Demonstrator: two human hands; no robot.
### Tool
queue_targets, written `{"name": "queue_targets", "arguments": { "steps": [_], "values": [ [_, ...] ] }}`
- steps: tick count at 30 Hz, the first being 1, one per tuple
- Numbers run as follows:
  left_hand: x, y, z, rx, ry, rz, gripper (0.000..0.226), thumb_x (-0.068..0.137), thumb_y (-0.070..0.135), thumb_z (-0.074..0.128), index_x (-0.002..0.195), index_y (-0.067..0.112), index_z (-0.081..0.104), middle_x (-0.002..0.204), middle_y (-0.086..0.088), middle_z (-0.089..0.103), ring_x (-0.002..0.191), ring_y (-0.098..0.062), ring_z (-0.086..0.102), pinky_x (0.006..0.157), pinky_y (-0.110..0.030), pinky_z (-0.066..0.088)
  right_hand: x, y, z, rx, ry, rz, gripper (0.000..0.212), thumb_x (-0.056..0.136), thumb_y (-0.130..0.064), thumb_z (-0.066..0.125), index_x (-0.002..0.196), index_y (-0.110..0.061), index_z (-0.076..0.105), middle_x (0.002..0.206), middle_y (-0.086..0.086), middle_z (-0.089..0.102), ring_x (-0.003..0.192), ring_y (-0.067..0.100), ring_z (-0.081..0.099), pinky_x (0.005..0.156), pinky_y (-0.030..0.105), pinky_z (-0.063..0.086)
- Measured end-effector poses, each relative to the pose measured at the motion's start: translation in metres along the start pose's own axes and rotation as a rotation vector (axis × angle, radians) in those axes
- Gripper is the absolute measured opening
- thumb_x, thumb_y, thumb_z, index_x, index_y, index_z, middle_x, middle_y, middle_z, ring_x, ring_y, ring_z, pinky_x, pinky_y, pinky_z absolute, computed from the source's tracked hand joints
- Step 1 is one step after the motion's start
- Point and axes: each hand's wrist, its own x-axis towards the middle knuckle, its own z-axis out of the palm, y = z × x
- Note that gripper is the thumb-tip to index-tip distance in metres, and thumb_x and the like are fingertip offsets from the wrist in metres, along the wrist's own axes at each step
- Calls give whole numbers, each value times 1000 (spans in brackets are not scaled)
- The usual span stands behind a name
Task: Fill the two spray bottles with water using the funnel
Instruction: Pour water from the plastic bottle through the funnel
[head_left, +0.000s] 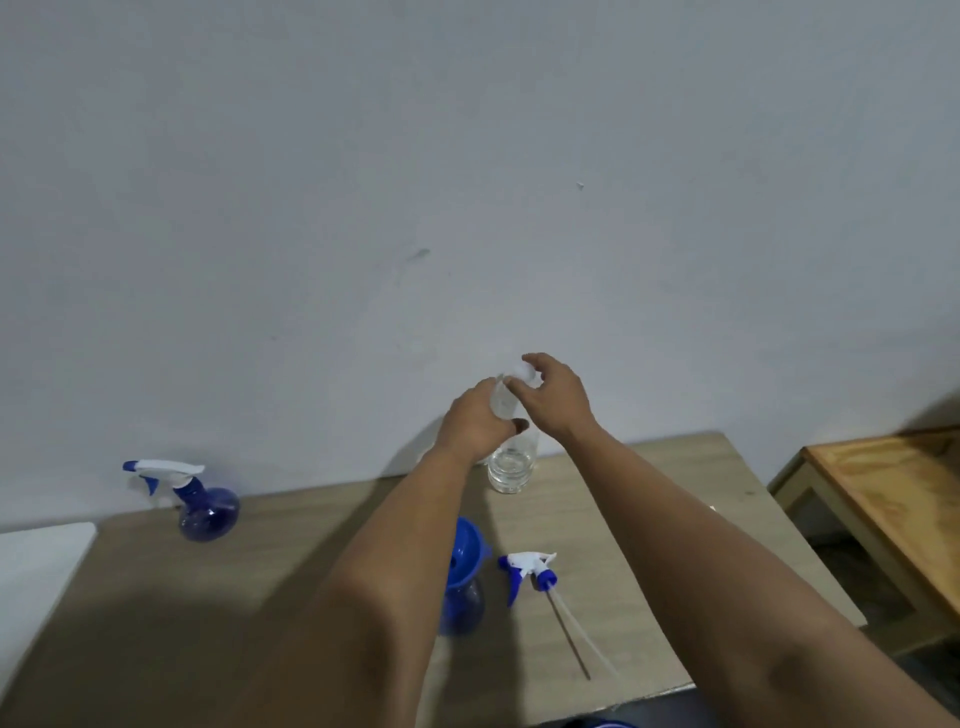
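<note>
I stand in a plain room, likely a home or a bare workroom, at a beige wood-grain table (649, 499) pushed against a scuffed, pale painted wall (467, 182). Past the table's right edge sits a low wooden side table (893, 499) over a dark floor (930, 665).

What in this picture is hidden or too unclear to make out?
- Clear water bottle, head view: neck and cap blurred, covered by the left hand and right hand; cap on or off unclear.
- Near spray bottle under the blue funnel: left forearm hides its left side; water level unreadable.
- Blue object at bottom edge: cut off.
</note>
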Motion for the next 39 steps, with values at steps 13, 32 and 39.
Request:
{"name": "queue_targets", "arguments": {
  "steps": [13, 32, 39],
  "values": [
    [2, 23, 51, -173, -79, -23, 93, 72, 47, 83, 151, 29, 39, 154, 5, 46, 138, -16, 47, 111, -37, 42, -35, 45, -38, 182, 145, -43, 26, 95, -43, 75, 112, -25, 72, 103, -12, 74, 103, 10, 69, 93, 34, 56],
    [-95, 29, 114, -303, -90, -3, 92, 72, 37, 87, 148, 42, 35, 147, 12, 48, 132, -13, 49, 101, -30, 45, -137, 64, -61, 180, 274, 19, 37, 88, -46, 84, 105, -24, 59, 99, -19, 67, 100, -6, 64, 83, 21, 49],
    [-96, 35, 120, -238, -90, 12, 84, 77, 38, 85, 145, 45, 37, 144, 7, 51, 133, -16, 49, 97, -28, 43, -136, 71, -72, 298, 197, -36, 19, 94, -30, 79, 106, -22, 67, 106, -12, 75, 108, 0, 68, 98, 30, 55]
  ]
}}
